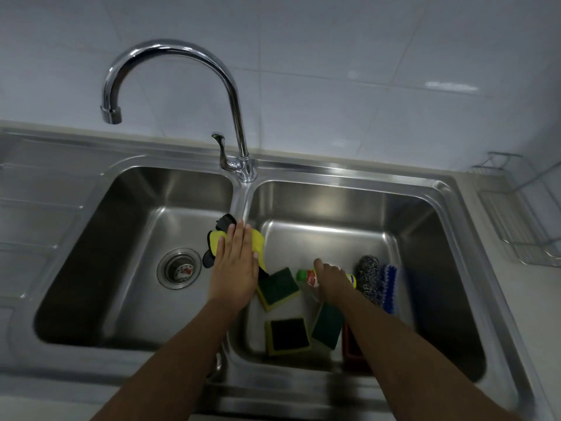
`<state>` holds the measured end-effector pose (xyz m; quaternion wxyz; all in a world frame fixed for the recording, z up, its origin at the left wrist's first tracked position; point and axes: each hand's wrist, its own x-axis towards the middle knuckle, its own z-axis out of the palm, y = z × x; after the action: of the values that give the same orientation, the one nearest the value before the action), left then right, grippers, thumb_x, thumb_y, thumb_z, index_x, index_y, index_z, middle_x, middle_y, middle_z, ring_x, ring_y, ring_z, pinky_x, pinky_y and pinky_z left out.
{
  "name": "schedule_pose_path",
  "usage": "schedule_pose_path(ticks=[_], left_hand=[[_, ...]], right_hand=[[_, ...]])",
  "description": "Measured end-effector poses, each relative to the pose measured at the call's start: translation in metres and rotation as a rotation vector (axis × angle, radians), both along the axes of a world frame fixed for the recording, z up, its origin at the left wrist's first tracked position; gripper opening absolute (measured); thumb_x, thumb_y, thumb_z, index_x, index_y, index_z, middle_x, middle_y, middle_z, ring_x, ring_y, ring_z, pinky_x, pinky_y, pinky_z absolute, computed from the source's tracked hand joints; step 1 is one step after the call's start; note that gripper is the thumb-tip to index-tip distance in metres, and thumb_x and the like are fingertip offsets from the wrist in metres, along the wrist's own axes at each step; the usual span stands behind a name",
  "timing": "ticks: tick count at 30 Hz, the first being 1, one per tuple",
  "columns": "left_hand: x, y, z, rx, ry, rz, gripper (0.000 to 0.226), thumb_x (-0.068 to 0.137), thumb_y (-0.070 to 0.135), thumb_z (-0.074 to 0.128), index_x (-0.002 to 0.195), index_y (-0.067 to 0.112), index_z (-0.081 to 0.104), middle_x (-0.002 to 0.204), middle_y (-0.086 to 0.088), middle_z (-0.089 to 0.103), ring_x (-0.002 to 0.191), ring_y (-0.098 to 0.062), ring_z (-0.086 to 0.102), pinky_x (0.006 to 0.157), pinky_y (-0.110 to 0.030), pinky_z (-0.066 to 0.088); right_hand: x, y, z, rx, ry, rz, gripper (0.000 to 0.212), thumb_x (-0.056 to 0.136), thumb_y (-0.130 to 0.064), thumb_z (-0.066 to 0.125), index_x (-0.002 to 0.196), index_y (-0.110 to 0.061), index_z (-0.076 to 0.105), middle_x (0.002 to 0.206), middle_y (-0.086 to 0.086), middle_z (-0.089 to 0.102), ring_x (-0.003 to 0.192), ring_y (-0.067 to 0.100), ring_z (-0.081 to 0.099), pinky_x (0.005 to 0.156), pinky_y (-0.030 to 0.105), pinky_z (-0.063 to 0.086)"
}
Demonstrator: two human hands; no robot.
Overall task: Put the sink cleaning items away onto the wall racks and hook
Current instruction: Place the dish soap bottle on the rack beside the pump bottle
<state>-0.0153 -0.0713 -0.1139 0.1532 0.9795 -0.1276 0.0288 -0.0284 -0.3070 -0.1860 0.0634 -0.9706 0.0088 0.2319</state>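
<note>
A yellow and black cloth [257,240] is draped over the divider between the two sink basins. My left hand [235,262] lies flat on it with the fingers together. In the right basin my right hand [331,276] is closed around a small soap bottle [306,276] with a green cap. Three green and yellow sponges lie there too: one [277,287] beside the bottle, one [287,335] nearer me, one [328,326] tilted under my right forearm. A steel wool scourer [368,279] and a blue bristle brush [391,287] lie to the right.
A tall chrome faucet [233,95] rises behind the divider. The left basin [100,268] holds only its drain strainer [179,268]. A wire rack [522,220] hangs on the right wall. Something red [349,344] sits under my right forearm.
</note>
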Motion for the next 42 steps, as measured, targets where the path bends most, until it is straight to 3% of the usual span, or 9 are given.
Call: schedule_pose_path(ticks=[3, 7, 14, 17, 21, 25, 30, 35, 42], left_hand=[[-0.004, 0.002, 0.007, 0.003, 0.008, -0.016, 0.056, 0.101, 0.025, 0.031, 0.149, 0.006, 0.010, 0.159, -0.015, 0.009, 0.148, -0.027, 0.004, 0.121, -0.044, 0.007], [-0.005, -0.011, 0.026, -0.018, -0.030, -0.077, 0.056, 0.099, 0.029, 0.021, 0.149, 0.007, 0.008, 0.158, -0.013, 0.002, 0.148, -0.027, 0.004, 0.120, -0.042, 0.003], [0.022, -0.097, 0.070, -0.044, -0.019, -0.256, 0.059, 0.101, 0.033, 0.018, 0.149, 0.009, -0.007, 0.160, -0.011, -0.009, 0.148, -0.023, -0.010, 0.121, -0.038, -0.003], [0.032, -0.149, 0.085, -0.024, -0.032, -0.349, 0.059, 0.102, 0.034, 0.018, 0.149, 0.008, -0.006, 0.160, -0.012, -0.006, 0.148, -0.024, -0.007, 0.121, -0.039, -0.001], [0.039, -0.225, 0.105, -0.036, -0.035, -0.443, 0.059, 0.102, 0.031, 0.024, 0.150, 0.006, 0.002, 0.161, -0.013, 0.000, 0.149, -0.026, 0.000, 0.122, -0.041, 0.005], [0.045, -0.295, 0.128, -0.071, -0.036, -0.504, 0.058, 0.101, 0.031, 0.026, 0.150, 0.006, 0.007, 0.161, -0.014, 0.003, 0.148, -0.027, 0.005, 0.120, -0.042, 0.008], [0.048, -0.365, 0.143, -0.119, -0.001, -0.566, 0.058, 0.102, 0.031, 0.025, 0.151, 0.007, 0.004, 0.160, -0.015, -0.001, 0.148, -0.029, 0.002, 0.122, -0.042, 0.008], [0.048, -0.415, 0.138, -0.112, 0.039, -0.637, 0.061, 0.102, 0.034, 0.027, 0.150, 0.006, 0.004, 0.161, -0.015, 0.000, 0.148, -0.030, 0.004, 0.121, -0.046, 0.012], [0.055, -0.467, 0.101, -0.074, 0.110, -0.739, 0.062, 0.101, 0.038, 0.025, 0.150, 0.005, 0.006, 0.160, -0.014, 0.005, 0.148, -0.029, 0.007, 0.119, -0.045, 0.008]], right_hand=[[-0.001, -0.003, 0.025, 0.239, -0.092, -0.150, 0.043, 0.086, -0.015, 0.061, 0.120, -0.008, 0.036, 0.113, 0.019, 0.060, 0.095, 0.034, 0.060, 0.078, 0.039, 0.048], [-0.005, -0.016, 0.072, 0.490, -0.264, -0.491, 0.047, 0.079, -0.023, 0.076, 0.106, -0.015, 0.039, 0.093, 0.002, 0.062, 0.081, 0.021, 0.061, 0.064, 0.029, 0.044], [-0.019, -0.087, 0.173, 0.730, -0.522, -0.769, 0.054, 0.071, -0.021, 0.084, 0.114, -0.013, 0.051, 0.103, 0.003, 0.067, 0.093, 0.023, 0.065, 0.084, 0.037, 0.054], [-0.022, -0.126, 0.225, 0.794, -0.680, -0.800, 0.041, 0.073, -0.018, 0.082, 0.105, -0.017, 0.056, 0.092, 0.000, 0.068, 0.085, 0.020, 0.066, 0.076, 0.027, 0.056], [-0.027, -0.177, 0.303, 0.849, -0.861, -0.826, 0.034, 0.070, -0.020, 0.084, 0.093, -0.022, 0.059, 0.077, -0.009, 0.066, 0.076, 0.017, 0.065, 0.071, 0.036, 0.057], [-0.024, -0.224, 0.389, 0.771, -1.085, -0.756, 0.037, 0.069, -0.026, 0.084, 0.095, -0.022, 0.057, 0.081, -0.008, 0.067, 0.078, 0.017, 0.066, 0.078, 0.045, 0.058], [-0.018, -0.276, 0.460, 0.502, -1.316, -0.762, 0.052, 0.064, -0.045, 0.079, 0.101, -0.029, 0.047, 0.094, -0.010, 0.068, 0.088, 0.017, 0.068, 0.077, 0.035, 0.052], [-0.010, -0.320, 0.451, 0.376, -1.224, -0.868, 0.052, 0.071, -0.043, 0.078, 0.099, -0.026, 0.038, 0.088, -0.009, 0.059, 0.078, 0.018, 0.058, 0.062, 0.024, 0.040], [0.003, -0.348, 0.414, 0.313, -1.163, -0.982, 0.055, 0.069, -0.055, 0.076, 0.096, -0.022, 0.043, 0.070, -0.018, 0.054, 0.063, 0.008, 0.056, 0.066, 0.028, 0.046]])
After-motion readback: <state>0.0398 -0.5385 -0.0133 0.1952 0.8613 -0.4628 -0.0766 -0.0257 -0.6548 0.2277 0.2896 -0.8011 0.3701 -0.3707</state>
